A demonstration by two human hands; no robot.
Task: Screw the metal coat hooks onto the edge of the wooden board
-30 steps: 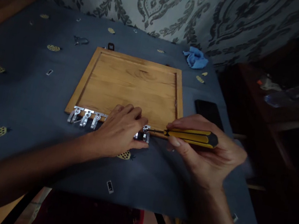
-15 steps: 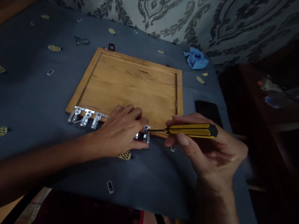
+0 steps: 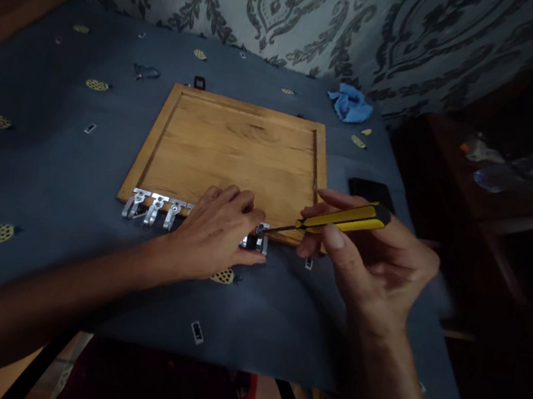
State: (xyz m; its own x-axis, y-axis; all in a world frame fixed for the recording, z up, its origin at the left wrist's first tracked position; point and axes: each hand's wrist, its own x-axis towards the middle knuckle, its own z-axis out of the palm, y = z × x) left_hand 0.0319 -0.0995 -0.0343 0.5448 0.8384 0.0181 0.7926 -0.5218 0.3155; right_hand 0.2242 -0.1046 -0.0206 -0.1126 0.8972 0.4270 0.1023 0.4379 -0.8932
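Observation:
A wooden board with a raised rim lies flat on the blue cloth. Along its near edge sits a silver metal hook rail with several hooks. My left hand rests over the rail's right part, fingers curled and pressed on it. My right hand grips a yellow and black screwdriver. Its thin shaft slants down to the left, and the tip meets the rail's right end by my left fingertips.
A blue tablecloth with yellow pineapple prints covers the table. A crumpled blue rag lies at the back right, a dark phone right of the board. Patterned wallpaper rises behind. Dark wooden furniture stands on the right.
The screwdriver's handle has lifted, so the tool now slants more steeply down to its tip. My right hand rose with it. My left hand stays on the rail.

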